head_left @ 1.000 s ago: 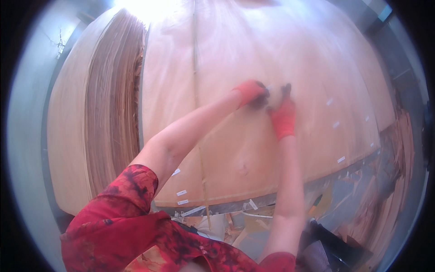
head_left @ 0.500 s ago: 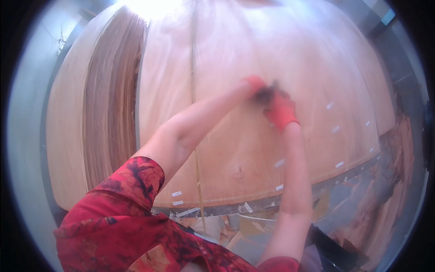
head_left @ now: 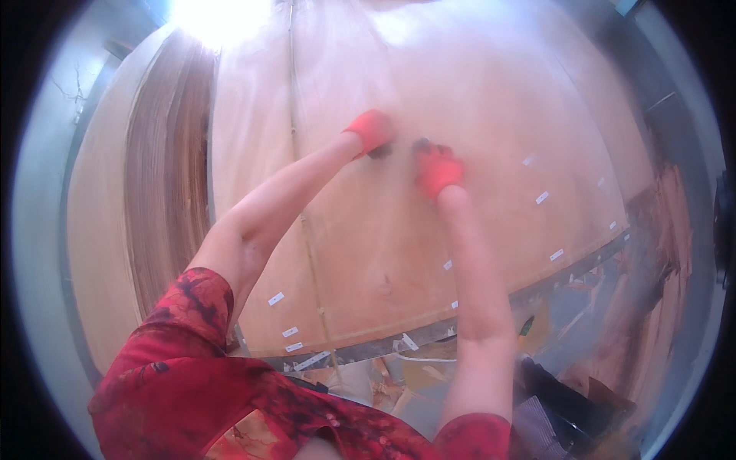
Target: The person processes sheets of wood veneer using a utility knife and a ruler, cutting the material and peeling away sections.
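A broad sheet of pale wood veneer [head_left: 498,100] lies beneath my hands, with a narrow yellowish strip [head_left: 310,268] running lengthwise and small white tabs [head_left: 556,254] dotted on it. My left hand [head_left: 372,134], in a red glove with dark fingertips, is at the sheet's upper middle, fingers curled under. My right hand [head_left: 438,170], gloved alike, sits a little right and lower, its fingers bent. Both fingertips are blurred; I cannot make out what, if anything, is in them.
A thick stack of layered veneer [head_left: 165,176] stands along the left. Torn wood scraps [head_left: 667,238] lie at the right, more offcuts [head_left: 383,379] below the near edge, beside a dark black object [head_left: 567,399]. A pale wall [head_left: 46,230] is at far left; bright glare washes out the top.
The whole view has shifted, putting the sheet farther left in the picture. My hands, bunched together half a second ago, are now apart, the left one having drawn away leftward.
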`<state>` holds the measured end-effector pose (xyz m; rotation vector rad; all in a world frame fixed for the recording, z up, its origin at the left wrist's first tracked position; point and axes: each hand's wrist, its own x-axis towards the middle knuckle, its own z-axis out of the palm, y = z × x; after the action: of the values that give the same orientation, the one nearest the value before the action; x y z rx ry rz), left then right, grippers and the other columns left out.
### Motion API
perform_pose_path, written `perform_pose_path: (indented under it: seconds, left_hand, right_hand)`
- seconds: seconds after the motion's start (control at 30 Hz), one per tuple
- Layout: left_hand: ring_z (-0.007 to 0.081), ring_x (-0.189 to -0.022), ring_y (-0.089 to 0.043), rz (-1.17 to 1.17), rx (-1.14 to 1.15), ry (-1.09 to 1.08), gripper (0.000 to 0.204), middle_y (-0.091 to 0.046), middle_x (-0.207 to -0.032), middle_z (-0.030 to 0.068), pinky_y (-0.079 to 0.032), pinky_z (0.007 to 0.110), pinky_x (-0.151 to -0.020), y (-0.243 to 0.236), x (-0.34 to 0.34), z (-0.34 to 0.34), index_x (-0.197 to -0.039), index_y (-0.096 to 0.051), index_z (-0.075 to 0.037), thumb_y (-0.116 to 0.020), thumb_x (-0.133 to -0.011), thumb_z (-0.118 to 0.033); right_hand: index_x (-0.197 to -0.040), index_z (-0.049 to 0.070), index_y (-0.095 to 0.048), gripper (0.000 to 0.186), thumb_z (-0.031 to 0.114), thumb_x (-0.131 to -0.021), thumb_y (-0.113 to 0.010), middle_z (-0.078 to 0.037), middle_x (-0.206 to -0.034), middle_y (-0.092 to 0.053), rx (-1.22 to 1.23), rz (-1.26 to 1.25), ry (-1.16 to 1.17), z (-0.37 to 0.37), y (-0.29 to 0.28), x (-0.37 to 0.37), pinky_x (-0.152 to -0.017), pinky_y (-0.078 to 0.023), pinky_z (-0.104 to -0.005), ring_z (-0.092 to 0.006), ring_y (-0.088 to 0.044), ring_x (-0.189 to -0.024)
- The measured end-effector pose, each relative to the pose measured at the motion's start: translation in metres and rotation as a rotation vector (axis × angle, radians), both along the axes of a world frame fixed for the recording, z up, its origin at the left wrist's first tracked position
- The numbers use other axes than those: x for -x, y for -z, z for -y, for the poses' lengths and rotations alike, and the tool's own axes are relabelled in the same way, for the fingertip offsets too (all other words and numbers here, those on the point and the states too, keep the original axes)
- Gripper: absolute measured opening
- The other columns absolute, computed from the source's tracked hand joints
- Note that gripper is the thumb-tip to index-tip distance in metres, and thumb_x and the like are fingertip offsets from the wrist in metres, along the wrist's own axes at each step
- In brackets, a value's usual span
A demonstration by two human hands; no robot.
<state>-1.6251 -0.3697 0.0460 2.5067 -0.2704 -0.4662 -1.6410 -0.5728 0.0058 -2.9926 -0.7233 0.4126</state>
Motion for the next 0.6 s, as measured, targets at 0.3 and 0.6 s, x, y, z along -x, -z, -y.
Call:
perform_pose_path:
  seconds: [0.3, 0.6]
  left_hand:
    - [0.0210, -0.067, -0.072, -0.496, 0.932, -0.321, 0.027, -0.075, -0.093, 0.0150, -0.059, 0.032, -0.058, -0.023, 0.058, 0.042, -0.113, -0.067, 0.002, -0.061, -0.100, -0.021]
    - [0.0199, -0.066, -0.072, -0.533, 0.857, -0.221, 0.029, -0.075, -0.090, 0.0142, -0.058, 0.030, -0.057, -0.043, 0.077, 0.112, -0.104, -0.069, 0.001, -0.066, -0.098, -0.027]
  right_hand:
    - [-0.123, 0.005, -0.068, 0.040, 0.030, -0.092, -0.075, -0.009, -0.135, -0.062, -1.287, -0.280, 0.544, 0.065, -0.020, 0.035, -0.065, -0.054, -0.0274, -0.0154, -0.065, -0.098]
    - [-0.093, 0.002, -0.074, 0.015, 0.014, -0.085, -0.078, -0.011, -0.129, -0.066, -1.199, 0.158, 0.490, 0.087, -0.040, 0.073, -0.071, -0.056, -0.0322, -0.0210, -0.065, -0.097]
